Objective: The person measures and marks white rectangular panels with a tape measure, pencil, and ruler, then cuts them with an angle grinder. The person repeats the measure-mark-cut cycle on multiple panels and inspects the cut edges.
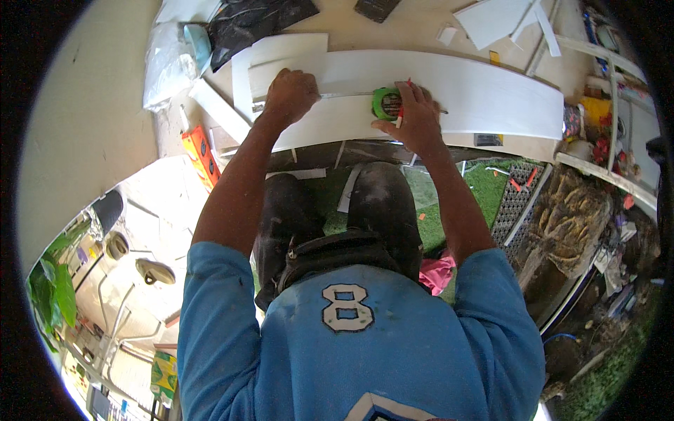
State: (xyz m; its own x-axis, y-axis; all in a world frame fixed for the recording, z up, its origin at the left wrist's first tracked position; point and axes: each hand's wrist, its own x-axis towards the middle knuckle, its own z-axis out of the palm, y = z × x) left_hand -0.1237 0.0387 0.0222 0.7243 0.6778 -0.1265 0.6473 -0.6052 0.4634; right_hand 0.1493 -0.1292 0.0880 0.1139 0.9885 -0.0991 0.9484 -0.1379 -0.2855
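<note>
A long white panel [484, 88] lies across the surface in front of me. On it sits a green and black tape measure [385, 104], its thin blade [344, 95] drawn out to the left. My left hand [291, 95] is closed in a fist over the blade, near the panel's left end. My right hand [419, 119] is curled against the right side of the tape measure, thumb below it. A slim red and white stick [400, 118], perhaps a pen, shows between thumb and fingers; its kind is unclear.
White offcuts [219, 109] lie left of the panel, by an orange package [201, 156]. Black sheeting [260, 24] and clear plastic [167, 67] lie beyond. A white-framed shelf [609, 179] with clutter stands right. Below are green turf [463, 203] and a pink cloth [438, 272].
</note>
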